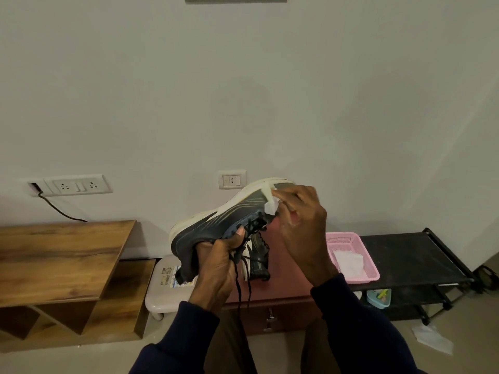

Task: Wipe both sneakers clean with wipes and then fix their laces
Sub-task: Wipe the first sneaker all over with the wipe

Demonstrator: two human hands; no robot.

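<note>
Navy sleeves (364,333) fill the near edge, forearms angled up to mid-scene. Wooden shelf unit (54,252) sits far left, black rack (410,252) far right, maroon surface (286,292) between them, behind the arms. Held sneaker (216,222) is in the air over the maroon surface, tilted: white sole toward the far wall, toe up-right, heel down-left. Left grip (216,263) wraps the collar area from below, thumb on the dark upper beside the eyelets. Right grip (302,228) has its fingers curled on a white wipe (271,206) and presses it against the toe end. Second sneaker (258,261) stands on the maroon surface, partly hidden behind the hands. Pink basket (370,268) is on the rack's left end, just beside the maroon surface, spare wipes (348,261) inside. Laces (239,287) dangle loose below the left grip. Crumpled wipe (432,338) lies on the floor, near right.
</note>
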